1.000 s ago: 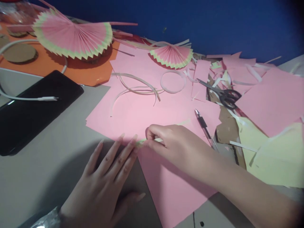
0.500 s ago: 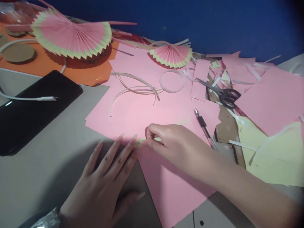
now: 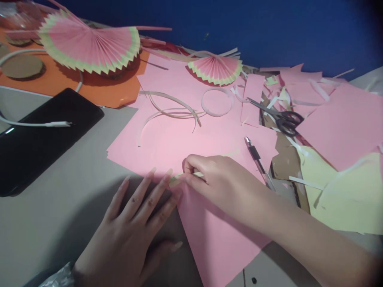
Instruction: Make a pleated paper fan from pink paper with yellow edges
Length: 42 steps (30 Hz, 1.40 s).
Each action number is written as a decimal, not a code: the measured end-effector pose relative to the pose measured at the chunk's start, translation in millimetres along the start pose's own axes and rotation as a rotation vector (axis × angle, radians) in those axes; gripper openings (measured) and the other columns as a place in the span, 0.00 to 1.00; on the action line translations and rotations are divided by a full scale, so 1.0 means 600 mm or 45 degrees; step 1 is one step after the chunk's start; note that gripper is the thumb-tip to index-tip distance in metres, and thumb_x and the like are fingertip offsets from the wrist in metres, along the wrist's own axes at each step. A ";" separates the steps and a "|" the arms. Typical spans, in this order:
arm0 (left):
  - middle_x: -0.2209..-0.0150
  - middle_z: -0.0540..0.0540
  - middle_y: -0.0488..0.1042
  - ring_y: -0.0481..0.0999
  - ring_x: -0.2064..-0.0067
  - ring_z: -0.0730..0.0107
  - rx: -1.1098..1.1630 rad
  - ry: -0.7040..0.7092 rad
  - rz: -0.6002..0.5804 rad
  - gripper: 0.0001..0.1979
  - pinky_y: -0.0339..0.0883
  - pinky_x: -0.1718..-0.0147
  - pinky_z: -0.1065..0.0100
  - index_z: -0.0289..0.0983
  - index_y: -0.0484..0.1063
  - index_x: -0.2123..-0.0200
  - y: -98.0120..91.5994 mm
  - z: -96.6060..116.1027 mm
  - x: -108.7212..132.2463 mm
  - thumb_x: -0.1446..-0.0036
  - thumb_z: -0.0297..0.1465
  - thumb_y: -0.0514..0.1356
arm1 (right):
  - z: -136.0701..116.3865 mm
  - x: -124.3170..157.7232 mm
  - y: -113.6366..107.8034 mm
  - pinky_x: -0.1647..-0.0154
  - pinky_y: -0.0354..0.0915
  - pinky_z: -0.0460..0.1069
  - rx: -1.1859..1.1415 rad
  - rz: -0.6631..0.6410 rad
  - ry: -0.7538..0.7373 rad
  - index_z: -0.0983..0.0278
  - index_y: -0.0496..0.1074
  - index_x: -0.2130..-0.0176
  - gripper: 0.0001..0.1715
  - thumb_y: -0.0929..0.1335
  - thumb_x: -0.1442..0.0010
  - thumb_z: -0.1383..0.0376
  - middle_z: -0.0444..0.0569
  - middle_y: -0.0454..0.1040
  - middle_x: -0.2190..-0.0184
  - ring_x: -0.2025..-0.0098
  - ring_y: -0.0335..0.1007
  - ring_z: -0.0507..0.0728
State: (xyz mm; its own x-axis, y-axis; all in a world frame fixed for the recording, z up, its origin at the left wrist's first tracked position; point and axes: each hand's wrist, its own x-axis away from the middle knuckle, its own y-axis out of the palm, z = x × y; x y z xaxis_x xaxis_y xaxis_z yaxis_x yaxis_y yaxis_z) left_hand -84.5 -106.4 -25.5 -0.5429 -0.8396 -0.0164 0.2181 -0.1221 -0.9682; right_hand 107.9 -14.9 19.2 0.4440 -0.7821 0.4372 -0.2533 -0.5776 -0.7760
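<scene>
Pale yellow-green paper strip [image 3: 176, 178] lies over the edge of a pink paper sheet [image 3: 206, 227], its far end passing under my right hand. My right hand [image 3: 212, 171] is closed, thumb and curled index finger pinching the strip. Flat on the grey table with fingers spread is my left hand [image 3: 134, 223], its fingertips touching the pink paper beside the strip's left end. Thin curled paper strips [image 3: 176, 109] and a pale paper ring [image 3: 217, 102] lie on the pink paper beyond my hands.
A black power bank or phone [image 3: 50, 139] with a white cable [image 3: 56, 124] sits at left. Pleated pink paper fans [image 3: 92, 48] stand at the back. A pen [image 3: 257, 159], scissors [image 3: 278, 115], paper scraps and a yellow sheet [image 3: 353, 195] lie at right. A blue wall [image 3: 224, 28] rises behind.
My left ring and little fingers have shifted slightly apart, uncovering more of the strip's left end. My right hand has barely moved and keeps its pinch.
</scene>
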 end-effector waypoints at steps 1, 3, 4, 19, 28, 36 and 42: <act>0.35 0.55 0.49 0.52 0.36 0.57 0.001 0.000 -0.003 0.33 0.33 0.37 0.53 0.48 0.53 0.38 0.000 0.000 0.000 0.45 0.52 0.51 | 0.001 0.000 0.000 0.77 0.45 0.46 -0.004 0.000 -0.003 0.62 0.64 0.72 0.09 0.61 0.40 0.65 0.40 0.65 0.79 0.77 0.58 0.49; 0.35 0.55 0.48 0.52 0.36 0.56 0.002 0.003 -0.005 0.32 0.33 0.38 0.53 0.48 0.55 0.39 0.001 0.000 0.002 0.45 0.52 0.51 | 0.001 0.001 -0.001 0.76 0.45 0.46 -0.008 -0.002 -0.003 0.62 0.63 0.72 0.09 0.61 0.40 0.66 0.40 0.66 0.79 0.77 0.58 0.49; 0.35 0.55 0.48 0.52 0.36 0.56 0.003 0.003 -0.008 0.32 0.34 0.38 0.52 0.48 0.57 0.40 0.001 0.000 0.003 0.45 0.52 0.51 | 0.000 0.002 -0.001 0.76 0.45 0.46 -0.008 -0.004 0.000 0.62 0.63 0.72 0.09 0.61 0.40 0.66 0.40 0.66 0.78 0.76 0.58 0.49; 0.35 0.55 0.51 0.51 0.35 0.57 0.030 -0.010 -0.020 0.30 0.35 0.38 0.52 0.49 0.61 0.42 0.002 0.001 0.003 0.46 0.52 0.51 | -0.014 0.016 -0.010 0.77 0.49 0.44 -0.238 -0.057 -0.033 0.62 0.62 0.72 0.11 0.61 0.38 0.62 0.36 0.66 0.78 0.77 0.57 0.47; 0.36 0.52 0.52 0.50 0.35 0.58 0.016 0.010 0.016 0.29 0.35 0.38 0.52 0.46 0.57 0.40 0.001 0.004 0.006 0.43 0.48 0.52 | -0.024 0.015 -0.006 0.78 0.51 0.43 -0.463 -0.171 -0.062 0.61 0.64 0.72 0.13 0.62 0.38 0.58 0.36 0.65 0.78 0.77 0.57 0.46; 0.35 0.51 0.49 0.48 0.35 0.57 0.017 0.013 0.033 0.29 0.35 0.38 0.52 0.44 0.60 0.41 0.002 0.002 0.003 0.43 0.48 0.51 | -0.027 0.024 0.007 0.78 0.50 0.43 -0.542 -0.187 -0.106 0.61 0.62 0.72 0.13 0.62 0.38 0.58 0.35 0.64 0.78 0.76 0.57 0.46; 0.35 0.52 0.50 0.47 0.34 0.57 0.018 0.009 0.021 0.27 0.35 0.38 0.52 0.46 0.62 0.43 0.003 0.001 0.006 0.43 0.49 0.51 | -0.020 0.031 -0.001 0.79 0.50 0.43 -0.435 -0.185 -0.053 0.60 0.62 0.71 0.13 0.61 0.38 0.57 0.35 0.66 0.78 0.76 0.59 0.46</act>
State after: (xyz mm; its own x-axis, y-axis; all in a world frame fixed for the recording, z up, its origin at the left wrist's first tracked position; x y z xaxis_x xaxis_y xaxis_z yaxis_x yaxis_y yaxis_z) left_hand -85.4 -109.9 -26.9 -0.5452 -0.8376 -0.0341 0.2383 -0.1159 -0.9643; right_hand 106.0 -31.7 33.5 0.5291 -0.6801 0.5074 -0.4540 -0.7321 -0.5079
